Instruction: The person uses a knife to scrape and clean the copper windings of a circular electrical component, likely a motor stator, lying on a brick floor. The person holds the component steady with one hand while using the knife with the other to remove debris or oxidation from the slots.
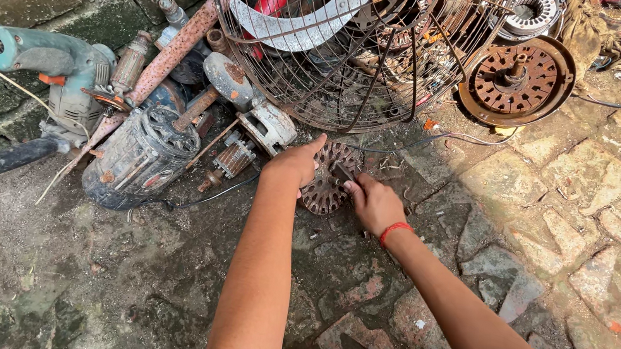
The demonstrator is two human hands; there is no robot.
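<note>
The rusty round core (328,178) lies on the ground just below the fan cage (348,46). The left hand (294,163) holds its edge; the right hand (373,203) pinches its middle. Hold it steady and pull slowly.

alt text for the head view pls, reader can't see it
Both hands, left hand and right hand, grip a rusty slotted metal disc lying on a stone floor. Behind it sit a wire fan guard, a grey motor and a green power tool.
</note>
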